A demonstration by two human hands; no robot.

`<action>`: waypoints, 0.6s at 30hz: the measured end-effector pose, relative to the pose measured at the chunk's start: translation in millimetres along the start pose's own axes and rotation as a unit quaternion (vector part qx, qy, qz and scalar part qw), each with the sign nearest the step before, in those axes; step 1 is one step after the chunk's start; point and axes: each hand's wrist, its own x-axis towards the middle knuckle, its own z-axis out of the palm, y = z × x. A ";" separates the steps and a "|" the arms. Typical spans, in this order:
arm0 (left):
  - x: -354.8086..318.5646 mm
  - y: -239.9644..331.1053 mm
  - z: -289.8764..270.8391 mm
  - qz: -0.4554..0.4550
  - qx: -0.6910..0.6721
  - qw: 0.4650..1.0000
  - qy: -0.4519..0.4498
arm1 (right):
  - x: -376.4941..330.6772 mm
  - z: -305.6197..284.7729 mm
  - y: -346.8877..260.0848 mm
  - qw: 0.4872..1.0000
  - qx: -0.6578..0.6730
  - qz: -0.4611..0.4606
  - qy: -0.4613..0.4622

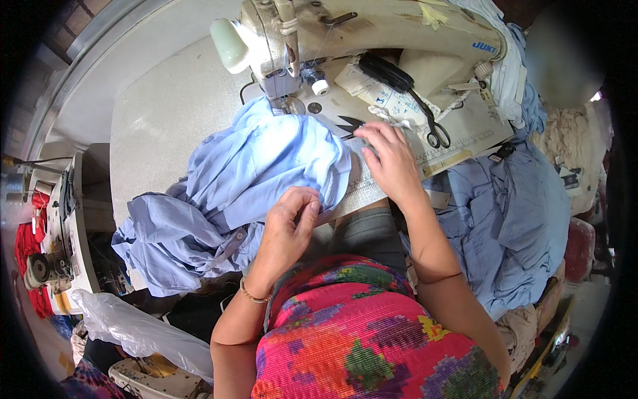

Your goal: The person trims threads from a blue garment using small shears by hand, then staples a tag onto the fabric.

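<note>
A light blue shirt (266, 159), with a button visible, lies bunched on the sewing table under the sewing machine's head (279, 73). My left hand (289, 223) is closed at its near right edge, thumb and fingers pinched together on the cloth. Just right of the shirt, my right hand (392, 163) reaches over the table with fingers curved and thumb apart. Its fingertips touch or hover over small dark thread snips (348, 125), whose blades point left; the fingers partly cover their other end.
Black scissors (437, 135) and a printed white cloth (392, 100) lie beneath the machine arm. A ruler strip (458, 143) runs along the table's front edge. More blue fabric (505, 219) is heaped at the right. A plastic bag (139, 326) and another machine (56, 266) are at the left.
</note>
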 end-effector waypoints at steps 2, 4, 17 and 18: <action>-0.5 -0.1 0.1 -0.007 -0.006 1.000 -0.007 | 3.6 -0.1 6.2 0.997 -0.068 -0.021 -0.001; -1.1 0.2 -0.2 -0.002 -0.003 1.000 -0.008 | 4.9 3.6 12.5 0.995 -0.089 -0.008 -0.040; -2.0 1.6 1.8 -0.014 -0.014 1.000 -0.011 | 10.9 -17.0 15.8 0.996 0.073 0.052 -0.011; -1.9 2.0 2.0 -0.019 -0.012 1.000 -0.008 | 6.2 -27.7 8.0 0.988 0.135 0.067 -0.031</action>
